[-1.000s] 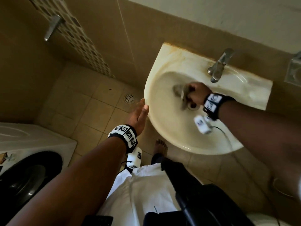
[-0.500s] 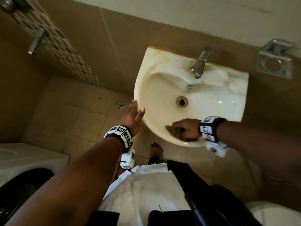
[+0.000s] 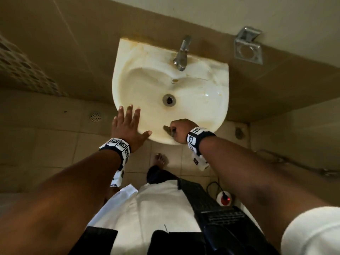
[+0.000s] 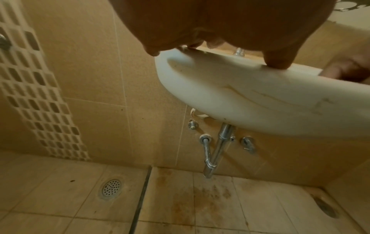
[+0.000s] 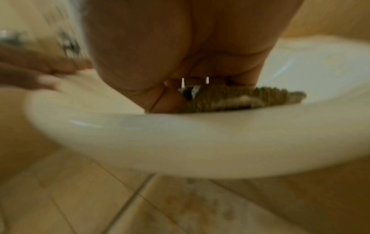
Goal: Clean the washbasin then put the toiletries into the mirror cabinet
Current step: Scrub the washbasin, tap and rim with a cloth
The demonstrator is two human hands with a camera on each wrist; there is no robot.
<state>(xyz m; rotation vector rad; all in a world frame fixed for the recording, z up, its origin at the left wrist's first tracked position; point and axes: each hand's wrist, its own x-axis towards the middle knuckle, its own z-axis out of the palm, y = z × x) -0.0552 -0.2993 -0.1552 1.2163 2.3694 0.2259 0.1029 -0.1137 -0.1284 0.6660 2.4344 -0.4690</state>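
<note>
A cream washbasin [image 3: 202,92] with rusty stains hangs on the tiled wall, its drain [image 3: 169,100] in the middle. My right hand [image 3: 179,130] grips a brownish scrubbing cloth [image 3: 167,128] and presses it on the basin's near rim; the right wrist view shows that cloth [image 5: 236,99] under my curled fingers. My left hand [image 3: 128,124] lies flat with fingers spread on the basin's front-left rim [image 4: 210,66], thumb out toward the right hand. No toiletries or mirror cabinet are in view.
A chrome tap [image 3: 181,54] stands at the basin's back. A metal holder [image 3: 248,46] is fixed to the wall at the right. Under the basin runs a chrome waste pipe [image 4: 218,147]. A floor drain [image 3: 95,116] sits left; my bare foot [image 3: 161,160] is below the basin.
The right hand drew the cloth from near the drain to the near rim. The left hand moved from the basin's left edge to lie flat on the front-left rim. My view shifted rightward.
</note>
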